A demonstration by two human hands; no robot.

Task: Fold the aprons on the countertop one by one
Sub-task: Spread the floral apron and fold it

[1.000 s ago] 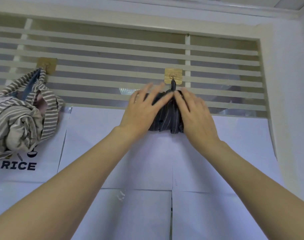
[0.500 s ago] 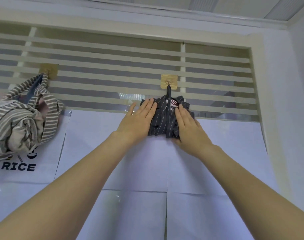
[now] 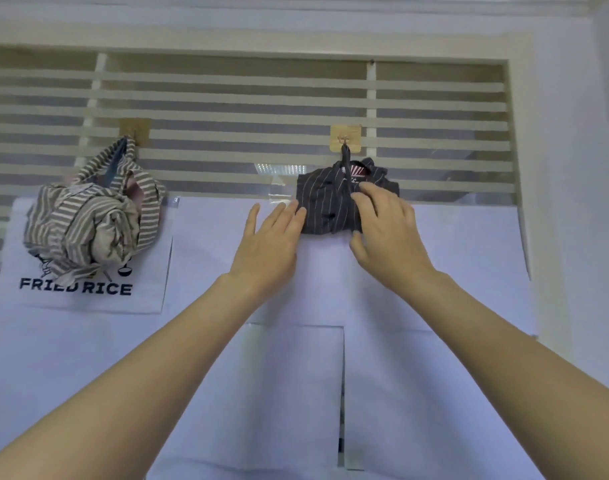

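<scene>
While both arms reach up, striped grey-white apron (image 3: 88, 220) hangs bundled from hook (image 3: 134, 131) in upper left of frame, over FRIED RICE sign (image 3: 76, 289). Left hand (image 3: 266, 247) at centre, fingers straight, tips touching dark pinstriped apron (image 3: 325, 202) (folded bundle on second hook (image 3: 345, 139)). Right hand (image 3: 387, 233), fingers curled, grips this bundle's right part.

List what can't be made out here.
- Dark pinstriped apron, head view: its right part is hidden behind the right hand.
- Red-and-white label on it: too small to read.
- Countertop: outside the frame.
- Striped apron: covers the picture above the FRIED RICE lettering.
</scene>
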